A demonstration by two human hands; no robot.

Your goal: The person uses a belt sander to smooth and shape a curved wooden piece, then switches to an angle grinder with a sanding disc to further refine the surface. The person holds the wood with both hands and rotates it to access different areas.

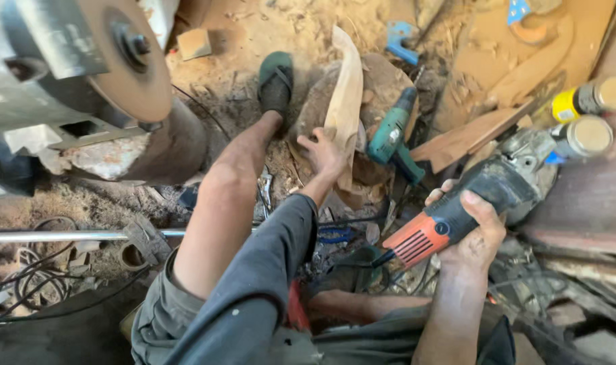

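Note:
My left hand [323, 154] grips a long curved piece of pale wood [346, 94] that stands upright against a round wooden block [382, 81] on the floor. My right hand [471, 233] holds an angle grinder [480, 203] with a dark body and an orange rear end, lifted to the right of the wood and apart from it. My left leg [227, 196] stretches forward, its foot in a dark green sandal [276, 80] beside the block.
A teal power drill [393, 137] leans by the block. A disc sanding machine [122, 57] stands at upper left. Two spray cans [585, 115] lie at right near wooden boards [470, 138]. Sawdust, cables [37, 270] and a metal rod [51, 235] cover the floor.

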